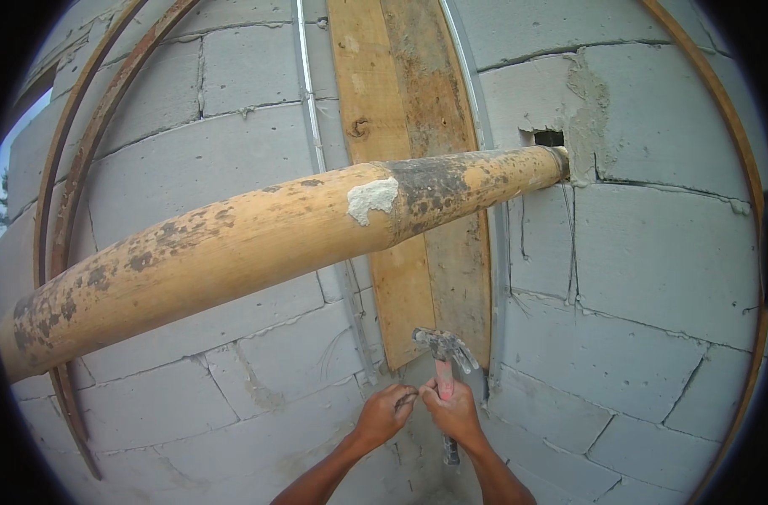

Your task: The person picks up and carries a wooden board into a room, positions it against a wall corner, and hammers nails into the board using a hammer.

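My right hand (453, 412) is wrapped round the handle of a claw hammer (445, 377). The hammer stands upright, its worn metal head above the fist and the dark handle end below; part of the handle is red. Close beside it, my left hand (387, 416) is closed with its fingertips pinched together. A small dark thing may be between those fingers, but I cannot make out what it is. Just beyond the hammer head is the lower end of tall wooden boards (401, 295), set upright in the wall corner.
A thick bamboo pole (274, 227) crosses in front at chest height, one end at a hole (549, 138) in the block wall (653, 244). Metal strips (310, 93) flank the boards. Rusty curved bars (85, 151) stand at left, and a thin brown bar (742, 151) at right.
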### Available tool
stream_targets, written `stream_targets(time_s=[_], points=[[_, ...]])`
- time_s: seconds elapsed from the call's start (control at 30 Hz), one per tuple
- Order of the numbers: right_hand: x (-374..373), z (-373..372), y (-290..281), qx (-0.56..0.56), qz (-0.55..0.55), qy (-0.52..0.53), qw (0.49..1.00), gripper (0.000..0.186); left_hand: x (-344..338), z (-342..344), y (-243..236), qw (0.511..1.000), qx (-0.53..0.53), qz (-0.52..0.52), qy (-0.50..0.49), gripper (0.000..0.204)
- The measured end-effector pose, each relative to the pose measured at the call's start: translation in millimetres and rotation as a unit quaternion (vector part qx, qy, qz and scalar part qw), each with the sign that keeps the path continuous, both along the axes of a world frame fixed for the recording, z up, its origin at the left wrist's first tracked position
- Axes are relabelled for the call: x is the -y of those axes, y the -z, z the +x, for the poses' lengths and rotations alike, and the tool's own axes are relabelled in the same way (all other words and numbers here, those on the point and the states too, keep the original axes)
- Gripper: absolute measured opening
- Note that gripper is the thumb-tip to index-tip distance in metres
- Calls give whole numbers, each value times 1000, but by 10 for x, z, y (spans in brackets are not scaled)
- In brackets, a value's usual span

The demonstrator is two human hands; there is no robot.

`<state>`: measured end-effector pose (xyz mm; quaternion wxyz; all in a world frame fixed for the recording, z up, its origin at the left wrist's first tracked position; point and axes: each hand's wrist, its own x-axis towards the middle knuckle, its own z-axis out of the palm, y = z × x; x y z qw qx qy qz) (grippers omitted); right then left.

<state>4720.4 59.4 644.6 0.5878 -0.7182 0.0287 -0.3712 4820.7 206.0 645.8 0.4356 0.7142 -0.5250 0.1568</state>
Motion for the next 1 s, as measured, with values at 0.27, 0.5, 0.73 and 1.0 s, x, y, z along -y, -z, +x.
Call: stream_targets(time_s=[0.27, 0.5, 0.73, 1.0], points=[[288, 177, -1323, 111, 93, -209, 967, 59, -96, 768, -2403, 892, 378, -200, -147, 15], [274, 73, -1813, 76, 55, -192, 977, 55, 143, 909, -4655, 883, 353, -294, -92, 19], [849, 883, -2581, 357, -260, 108, 891, 33, 737, 1007, -5478, 897, 322, -257, -161, 29], [463, 628, -3740, 344, -79, -113, 929, 63, 779, 1304, -5634, 896, 314, -211, -233, 28]])
